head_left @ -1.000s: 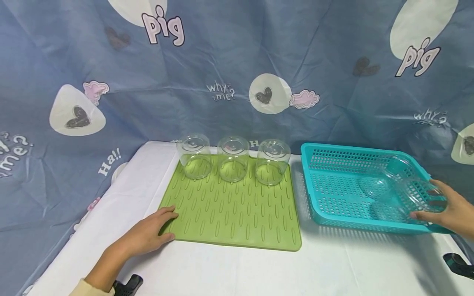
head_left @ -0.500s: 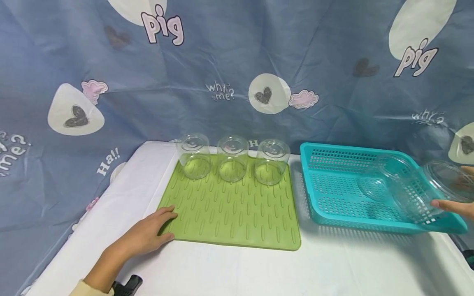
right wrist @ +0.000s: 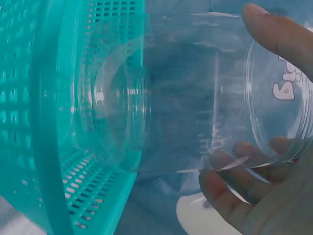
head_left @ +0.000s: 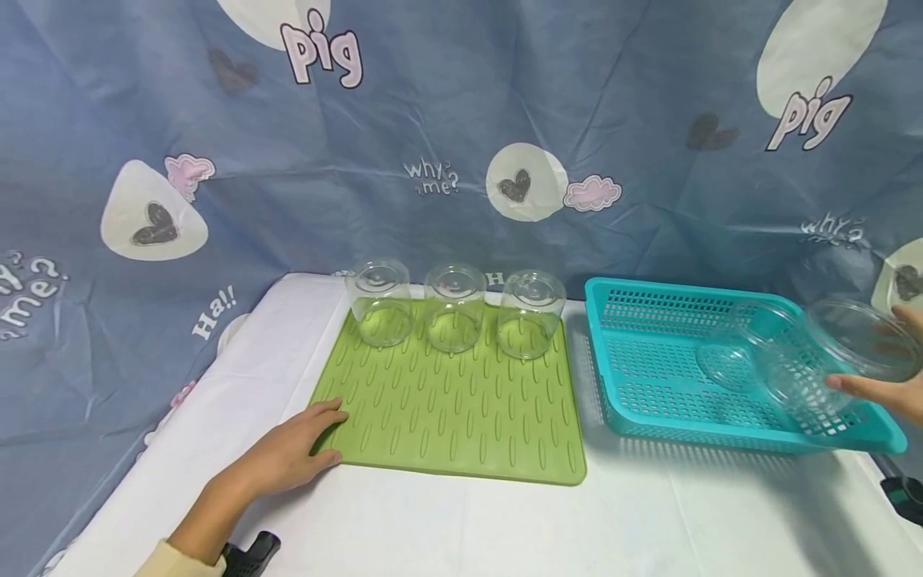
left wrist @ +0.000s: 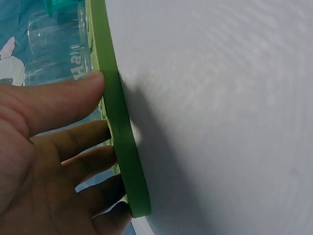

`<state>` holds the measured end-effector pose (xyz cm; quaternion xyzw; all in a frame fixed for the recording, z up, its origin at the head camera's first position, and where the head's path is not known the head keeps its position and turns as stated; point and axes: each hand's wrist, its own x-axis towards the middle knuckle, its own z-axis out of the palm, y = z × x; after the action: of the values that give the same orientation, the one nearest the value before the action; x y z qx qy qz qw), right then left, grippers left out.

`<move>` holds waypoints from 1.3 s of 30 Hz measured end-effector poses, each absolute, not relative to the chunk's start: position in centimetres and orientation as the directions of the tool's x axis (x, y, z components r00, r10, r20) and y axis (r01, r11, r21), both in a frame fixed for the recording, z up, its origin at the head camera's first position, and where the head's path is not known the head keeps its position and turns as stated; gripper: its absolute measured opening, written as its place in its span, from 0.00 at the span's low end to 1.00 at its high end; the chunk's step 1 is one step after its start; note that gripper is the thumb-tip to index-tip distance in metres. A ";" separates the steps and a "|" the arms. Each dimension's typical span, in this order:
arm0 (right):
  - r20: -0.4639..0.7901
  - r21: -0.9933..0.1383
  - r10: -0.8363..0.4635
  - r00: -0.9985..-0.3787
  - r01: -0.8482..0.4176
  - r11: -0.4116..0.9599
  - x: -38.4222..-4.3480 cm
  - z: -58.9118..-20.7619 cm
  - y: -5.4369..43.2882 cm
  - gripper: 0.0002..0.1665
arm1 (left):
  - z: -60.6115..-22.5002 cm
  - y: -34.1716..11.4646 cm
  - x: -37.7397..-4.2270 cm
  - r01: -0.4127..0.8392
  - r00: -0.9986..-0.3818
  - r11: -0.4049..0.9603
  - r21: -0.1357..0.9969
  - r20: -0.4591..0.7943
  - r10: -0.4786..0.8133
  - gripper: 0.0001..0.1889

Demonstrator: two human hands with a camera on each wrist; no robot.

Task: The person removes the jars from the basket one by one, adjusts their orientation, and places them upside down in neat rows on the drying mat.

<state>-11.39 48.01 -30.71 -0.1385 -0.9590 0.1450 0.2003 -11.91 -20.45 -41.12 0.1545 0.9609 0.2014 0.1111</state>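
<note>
My right hand (head_left: 897,393) holds a clear jar (right wrist: 195,93) near its open rim, thumb on one side and fingers on the other. That jar is tilted over the right end of the turquoise basket (head_left: 692,429); its lower end overlaps the basket in both views. Another clear jar (head_left: 724,361) lies inside the basket. At the front left corner of the green ribbed mat (head_left: 461,417), my left hand (head_left: 281,453) rests with relaxed fingers, fingertips and thumb touching the mat edge. Along the mat's back edge stand three clear jars (head_left: 453,308) upside down.
A white cloth (head_left: 505,529) covers the table under the mat and basket. Behind hangs a blue printed curtain (head_left: 360,200). The basket stands just right of the mat, with a narrow strip of cloth between them.
My right hand has lifted the jar up from the basket's right part, moving right and then slightly back left, tilting its rim upward. My left hand stays on the mat.
</note>
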 end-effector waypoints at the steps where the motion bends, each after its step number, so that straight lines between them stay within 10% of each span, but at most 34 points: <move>1: 0.363 -0.334 0.323 -0.874 0.202 0.921 -11.4 -30.6 47.8 0.72 | -41.1 -20.5 -11.9 0.252 -0.929 0.872 0.420 -0.148 0.340 0.30; 13: 0.491 -0.462 0.185 -0.851 -0.075 0.884 -11.7 -29.4 44.4 0.57 | -41.1 -20.4 -11.9 0.257 -0.927 0.874 0.412 -0.151 0.344 0.30; 39: 0.412 -0.513 -0.147 -0.899 -0.362 0.778 -12.9 -25.9 32.8 0.73 | -41.2 -20.3 -11.8 0.239 -0.929 0.879 0.414 -0.165 0.330 0.30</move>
<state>-12.94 32.76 -25.89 0.1374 -0.9261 0.3035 0.1772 -11.84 -20.33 -41.21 0.1479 0.9622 0.1971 0.1162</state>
